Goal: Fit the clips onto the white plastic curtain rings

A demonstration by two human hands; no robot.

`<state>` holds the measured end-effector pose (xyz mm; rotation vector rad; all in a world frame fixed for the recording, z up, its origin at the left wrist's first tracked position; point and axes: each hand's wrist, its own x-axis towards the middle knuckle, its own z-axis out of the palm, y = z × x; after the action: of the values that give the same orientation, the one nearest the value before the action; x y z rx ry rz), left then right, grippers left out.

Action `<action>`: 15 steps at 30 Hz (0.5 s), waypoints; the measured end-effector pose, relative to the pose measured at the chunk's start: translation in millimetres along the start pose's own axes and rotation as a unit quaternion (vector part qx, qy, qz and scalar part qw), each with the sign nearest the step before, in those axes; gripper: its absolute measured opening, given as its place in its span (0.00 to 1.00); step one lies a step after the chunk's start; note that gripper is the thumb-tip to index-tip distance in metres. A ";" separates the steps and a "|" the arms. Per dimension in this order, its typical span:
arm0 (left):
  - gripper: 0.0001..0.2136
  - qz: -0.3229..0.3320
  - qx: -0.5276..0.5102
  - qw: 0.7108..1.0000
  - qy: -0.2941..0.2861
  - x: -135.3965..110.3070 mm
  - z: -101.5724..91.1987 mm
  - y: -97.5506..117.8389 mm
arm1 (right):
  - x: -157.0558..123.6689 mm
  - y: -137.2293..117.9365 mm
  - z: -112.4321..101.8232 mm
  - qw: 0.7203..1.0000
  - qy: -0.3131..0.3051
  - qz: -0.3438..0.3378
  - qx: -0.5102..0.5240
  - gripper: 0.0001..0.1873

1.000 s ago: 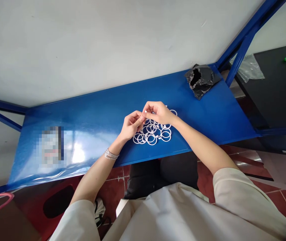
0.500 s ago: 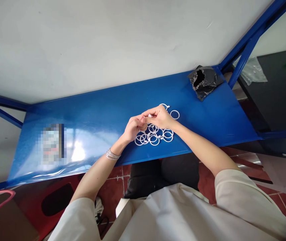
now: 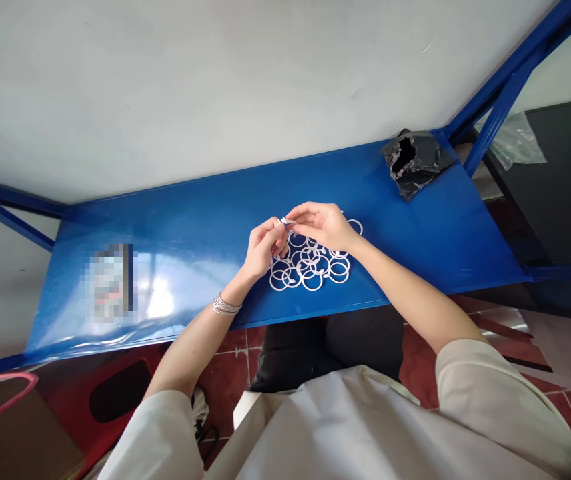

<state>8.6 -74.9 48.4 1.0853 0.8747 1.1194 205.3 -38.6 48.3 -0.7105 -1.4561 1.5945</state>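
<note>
Left hand (image 3: 261,247): thumb and forefinger closed in a pinch on a small white piece (image 3: 284,221), held just above the table (image 3: 225,213); its full shape is hidden by the fingers. Right hand (image 3: 329,225): narrow pinch on the same piece from the other side, fingertips close to those of the left. White rings (image 3: 310,267) lie loosely overlapped on the table below and nearer the body, some partly covered by the right hand. Bracelet (image 3: 226,306) on left wrist. Crumpled black bag (image 3: 426,167) at the table's far right corner, well apart from the rings.
</note>
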 end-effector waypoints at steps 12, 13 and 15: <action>0.19 0.170 0.170 0.963 0.126 0.7 2.1 -10.5 | -2.5 6.2 0.4 0.999 0.025 0.025 -0.040 0.23; 0.18 0.181 0.175 0.960 0.126 0.5 3.0 -9.6 | -3.0 6.6 1.2 0.998 0.027 0.020 -0.051 0.23; 0.15 0.203 0.184 0.954 0.125 -0.2 4.1 -6.8 | -4.2 5.5 3.6 0.995 0.040 -0.012 -0.086 0.24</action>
<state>14.1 -76.5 42.9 1.5001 1.1204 1.4975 203.2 -43.8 43.0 -0.8428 -1.5501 1.4172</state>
